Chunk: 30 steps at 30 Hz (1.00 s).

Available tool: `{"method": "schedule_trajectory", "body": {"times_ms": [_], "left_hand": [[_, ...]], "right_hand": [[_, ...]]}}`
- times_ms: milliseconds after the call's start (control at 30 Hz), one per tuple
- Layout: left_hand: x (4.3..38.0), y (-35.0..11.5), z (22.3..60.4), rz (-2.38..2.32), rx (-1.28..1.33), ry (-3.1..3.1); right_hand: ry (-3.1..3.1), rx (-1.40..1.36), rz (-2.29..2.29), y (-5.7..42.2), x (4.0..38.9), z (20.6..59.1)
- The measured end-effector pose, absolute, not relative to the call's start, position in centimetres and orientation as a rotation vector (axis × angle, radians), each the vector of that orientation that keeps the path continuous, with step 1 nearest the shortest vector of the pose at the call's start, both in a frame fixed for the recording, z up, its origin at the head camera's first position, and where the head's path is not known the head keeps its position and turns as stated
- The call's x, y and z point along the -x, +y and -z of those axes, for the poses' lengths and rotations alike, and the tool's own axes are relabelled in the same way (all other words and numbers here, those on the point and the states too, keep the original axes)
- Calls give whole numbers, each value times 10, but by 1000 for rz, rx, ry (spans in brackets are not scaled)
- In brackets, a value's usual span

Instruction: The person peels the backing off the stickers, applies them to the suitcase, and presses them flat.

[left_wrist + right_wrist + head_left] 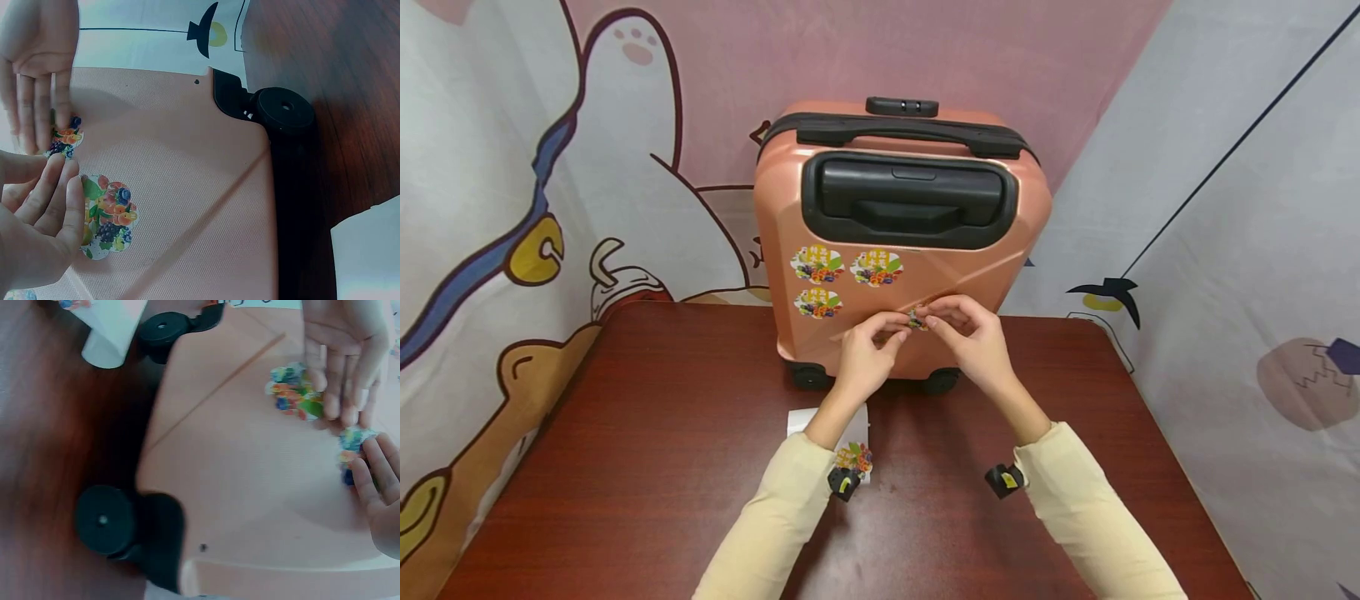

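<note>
A pink suitcase (940,271) stands upright on the table, its front bearing three fruit stickers, one (817,265) at upper left, another (877,268) beside it and a third (818,303) below the first. Lower on the front, my left hand (867,358) and right hand (981,350) meet at a small fruit sticker (916,319). Each pinches one side between thumb and fingers, which partly cover it. In the right wrist view this sticker (350,459) lies close against the suitcase; whether it touches all over I cannot tell.
A white backing sheet (801,420) with a fruit sticker (854,457) lies on the brown table (700,467), partly under my left forearm. Black suitcase wheels (810,377) rest at the bottom. A cartoon-printed cloth (715,100) hangs behind.
</note>
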<state>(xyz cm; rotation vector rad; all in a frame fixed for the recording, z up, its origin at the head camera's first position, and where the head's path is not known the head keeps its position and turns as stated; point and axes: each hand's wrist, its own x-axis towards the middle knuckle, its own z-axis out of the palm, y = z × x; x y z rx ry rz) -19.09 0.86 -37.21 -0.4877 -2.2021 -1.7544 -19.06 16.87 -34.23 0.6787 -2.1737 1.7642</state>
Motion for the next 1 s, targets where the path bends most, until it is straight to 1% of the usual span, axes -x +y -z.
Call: {"method": "schedule_trajectory", "body": {"times_ms": [200,467,700,833,1000], "left_hand": [[191,9,372,1744,487,-2209],[190,8,371,1766,476,-2217],[191,7,372,1765,480,-2210],[191,8,372,1755,476,-2215],[191,9,374,1748,488,-2207]], "right_hand": [[-2250,-618,-1759,168,186,350],[-2285,-594,-1749,165,177,343],[-2204,-657,-1753,172,191,338],[-2169,-678,-1737,174,192,333],[-2184,-650,-1753,177,191,341]]}}
